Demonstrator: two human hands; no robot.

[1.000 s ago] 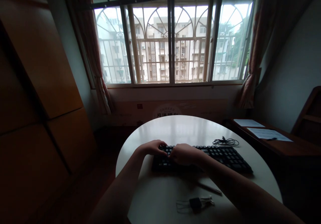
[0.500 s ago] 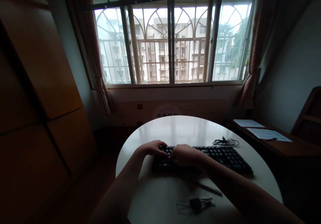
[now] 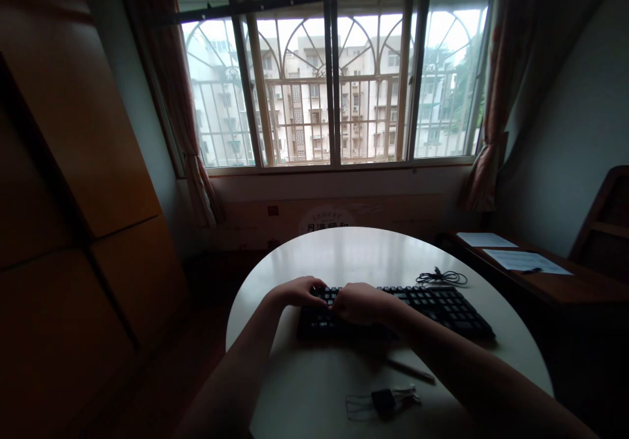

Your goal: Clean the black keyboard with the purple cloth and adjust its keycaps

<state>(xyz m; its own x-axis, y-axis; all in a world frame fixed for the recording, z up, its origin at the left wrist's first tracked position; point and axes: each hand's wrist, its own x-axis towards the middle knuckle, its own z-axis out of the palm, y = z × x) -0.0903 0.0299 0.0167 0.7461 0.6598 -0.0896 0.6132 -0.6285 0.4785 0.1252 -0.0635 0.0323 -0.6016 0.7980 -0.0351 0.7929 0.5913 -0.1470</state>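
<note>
The black keyboard [image 3: 447,311] lies across the middle of the round white bench [image 3: 295,259]. At its left end the left hand [image 3: 301,291] curves over, thumb and fingers parted; I can't tell whether it grips anything. Just beside it, the right hand [image 3: 361,303] is curled nearly into a fist, fingertips tucked away, so what it holds, if anything, I can't make out. Beyond the keyboard's right half sits a bundled black cable [image 3: 439,277]. On the near side, a thin stick [image 3: 411,371] lies at a slant, and nearer still, a black clip-like piece [image 3: 383,400] with wire parts.
</note>
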